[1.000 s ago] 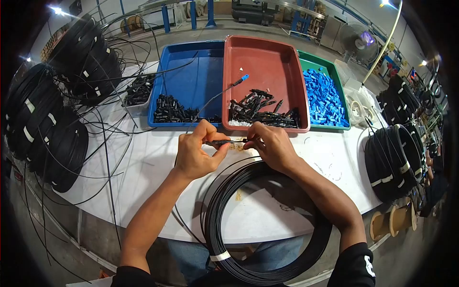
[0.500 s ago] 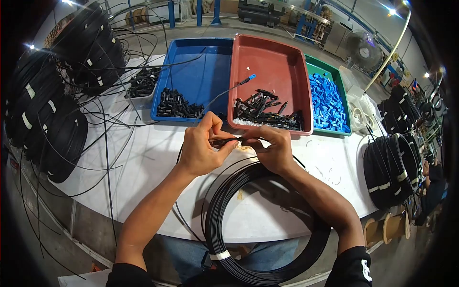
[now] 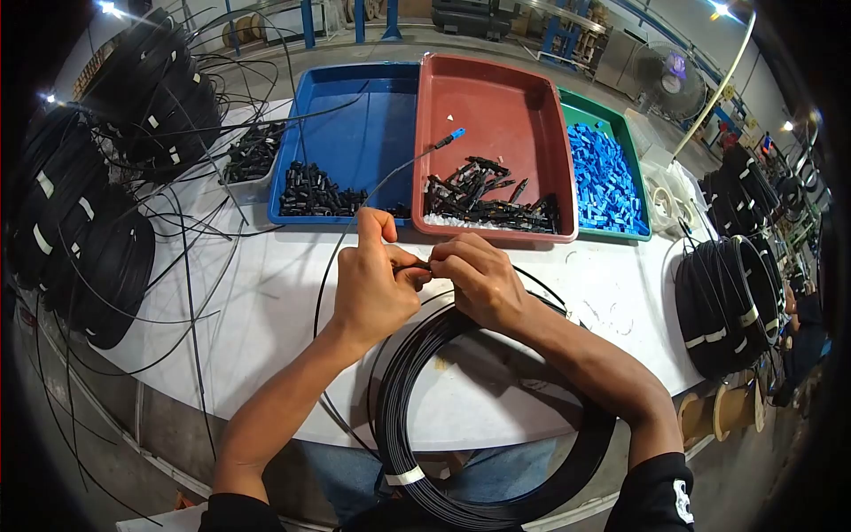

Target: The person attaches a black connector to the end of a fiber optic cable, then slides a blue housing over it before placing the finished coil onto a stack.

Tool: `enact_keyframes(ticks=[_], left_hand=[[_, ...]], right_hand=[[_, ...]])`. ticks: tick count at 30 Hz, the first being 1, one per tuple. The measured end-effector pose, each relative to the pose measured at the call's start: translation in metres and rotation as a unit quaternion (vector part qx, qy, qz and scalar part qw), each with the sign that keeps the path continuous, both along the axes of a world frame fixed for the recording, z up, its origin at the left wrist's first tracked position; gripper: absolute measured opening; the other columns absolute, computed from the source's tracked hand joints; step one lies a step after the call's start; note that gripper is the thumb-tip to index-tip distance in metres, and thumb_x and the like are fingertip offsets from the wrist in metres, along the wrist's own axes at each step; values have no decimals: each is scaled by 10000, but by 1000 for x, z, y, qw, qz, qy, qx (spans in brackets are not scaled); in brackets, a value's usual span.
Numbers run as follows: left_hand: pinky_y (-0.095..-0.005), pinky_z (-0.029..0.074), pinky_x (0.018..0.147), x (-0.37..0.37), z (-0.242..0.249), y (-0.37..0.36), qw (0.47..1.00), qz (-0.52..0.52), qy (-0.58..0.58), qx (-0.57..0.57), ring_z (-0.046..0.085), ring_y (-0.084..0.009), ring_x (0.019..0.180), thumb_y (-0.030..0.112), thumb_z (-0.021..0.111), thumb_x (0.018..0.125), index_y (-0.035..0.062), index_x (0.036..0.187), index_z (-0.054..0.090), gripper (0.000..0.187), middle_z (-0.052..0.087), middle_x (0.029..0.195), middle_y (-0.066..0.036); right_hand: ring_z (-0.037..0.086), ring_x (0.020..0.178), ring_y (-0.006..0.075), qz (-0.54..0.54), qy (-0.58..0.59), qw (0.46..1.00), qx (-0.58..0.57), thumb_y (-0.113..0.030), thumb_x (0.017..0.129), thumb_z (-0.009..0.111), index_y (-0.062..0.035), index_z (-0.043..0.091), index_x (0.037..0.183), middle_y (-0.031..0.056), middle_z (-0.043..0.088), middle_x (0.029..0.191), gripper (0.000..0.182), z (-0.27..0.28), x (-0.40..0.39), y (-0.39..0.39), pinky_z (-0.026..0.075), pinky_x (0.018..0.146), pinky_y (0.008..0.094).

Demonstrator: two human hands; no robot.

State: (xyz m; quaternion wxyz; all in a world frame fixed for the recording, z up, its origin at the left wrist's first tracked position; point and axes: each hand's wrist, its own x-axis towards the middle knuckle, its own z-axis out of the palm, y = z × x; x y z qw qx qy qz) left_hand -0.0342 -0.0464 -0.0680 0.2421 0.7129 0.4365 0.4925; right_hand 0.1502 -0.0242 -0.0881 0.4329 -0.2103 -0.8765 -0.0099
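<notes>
Above the large black cable coil, both hands meet at chest level. My left hand pinches a small dark piece between thumb and fingers. My right hand is closed on the other end of that piece, its fingers curled over and partly hiding it. A black cable rises past my left hand to a blue-tipped connector, which hangs over the red tray. The coil is bound with a white band and lies over the table's front edge.
A blue tray holds black parts, and a green tray holds blue pieces. Cable coils stand at the left, with loose cables trailing over the white table. More coils stand at the right.
My right hand has moved left, closer to my left hand, and its fingers have curled further over the dark piece. The whole view has shifted slightly.
</notes>
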Motion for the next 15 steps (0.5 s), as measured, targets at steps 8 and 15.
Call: enact_keyframes(ticks=[8,15], left_hand=[[-332,553,579,1,-18,0,982,18,104,156,728,-293,649,-122,682,761,34,968,385,394,704,729,-151],[-343,591,649,-3,-14,8,977,-31,105,182,752,-284,754,-24,770,786,39,1022,424,424,728,805,-147]], right_hand=[[675,744,308,-50,9,966,-255,183,671,596,39,594,825,142,677,765,210,19,-1,-4,524,673,402],[708,883,169,-5,72,913,-401,98,827,709,32,630,904,110,726,897,128,24,13,2,565,791,326]])
